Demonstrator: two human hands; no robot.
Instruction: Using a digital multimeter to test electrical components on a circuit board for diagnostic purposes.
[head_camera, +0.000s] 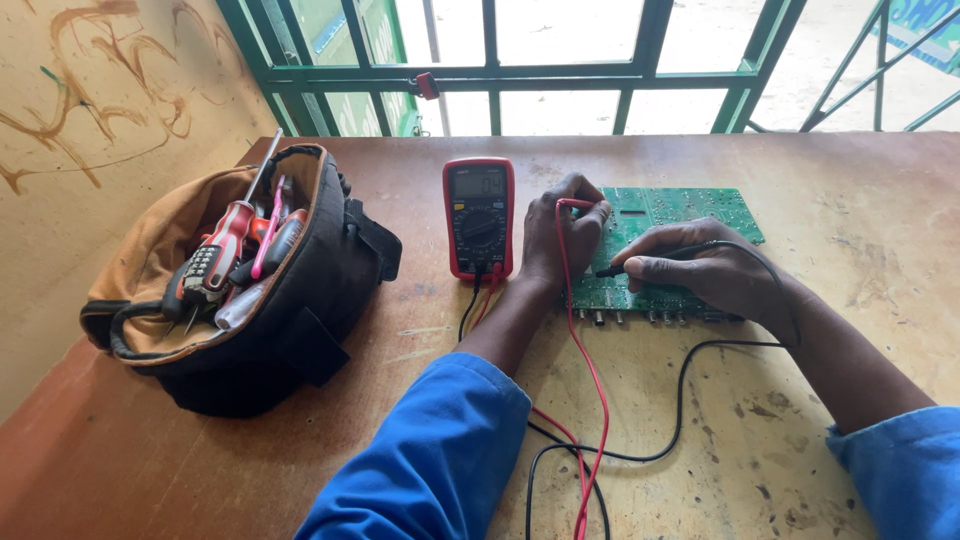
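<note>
The left hand (560, 235) pinches the red probe (580, 206) and the right hand (700, 270) grips the black probe (612, 270), both touching the green board (690, 210), right of the meter (479, 218). The testing step looks underway; the tips need holding steady.

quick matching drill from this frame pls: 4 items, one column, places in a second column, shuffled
Items:
1. multimeter
2. tool bag
3. circuit board
4. black probe

Places:
A. in the right hand, tip on the board
B. far left of the table, open, full of screwdrivers
C. under both hands, right of the meter
D. upright between bag and board, just left of the left hand

Pairs: 1-D, 2-B, 3-C, 4-A
</note>
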